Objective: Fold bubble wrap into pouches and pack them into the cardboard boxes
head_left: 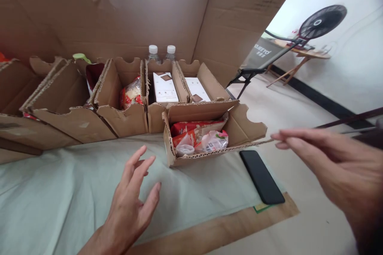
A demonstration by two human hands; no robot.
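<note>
In front of me a narrow cardboard box (pixel 197 157) sits crosswise on the pale green cloth, its open top showing red snack packets (pixel 187 129) and a pink-and-white packet (pixel 214 140). A small clear wrapper lies at its left end. My left hand (pixel 131 203) hovers over the cloth left of the box, fingers apart, holding nothing. My right hand (pixel 326 163) is at the box's right end, fingers stretched out with the thumb alongside. Its fingertips are close to the box's corner; whether they touch cannot be seen. A black phone (pixel 262 177) lies below that end.
Several cardboard bins (pixel 121 123) stand in a row behind, some holding white boxes (pixel 165 87) and snack packets. Two white-capped bottles (pixel 153 52) stand behind them against a cardboard wall (pixel 167 12). The table's wooden edge (pixel 221 231) runs nearby. A fan (pixel 323 21) and folding chair are right.
</note>
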